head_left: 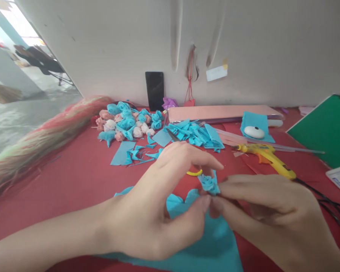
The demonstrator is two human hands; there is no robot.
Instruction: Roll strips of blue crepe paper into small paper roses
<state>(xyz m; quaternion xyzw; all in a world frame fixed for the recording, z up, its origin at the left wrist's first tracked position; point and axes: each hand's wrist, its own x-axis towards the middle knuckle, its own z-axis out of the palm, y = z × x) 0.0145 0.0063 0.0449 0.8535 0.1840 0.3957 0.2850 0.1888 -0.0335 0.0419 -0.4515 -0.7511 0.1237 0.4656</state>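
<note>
A small blue crepe-paper rose is between my hands, its layers wound into a tight bud. My right hand pinches its lower right side between thumb and fingers. My left hand has its thumb against the rose's base, while the index finger arches above; its other fingers are partly hidden. Under both hands a blue crepe-paper piece with a scalloped edge lies on the red surface. Just behind the rose a yellow scissor handle shows, mostly covered by my left hand.
Finished blue, pink and white paper roses are heaped at the back left. Blue paper cuttings lie beside them. A yellow glue gun with a black cord rests at right, near a green board. A phone leans on the back wall.
</note>
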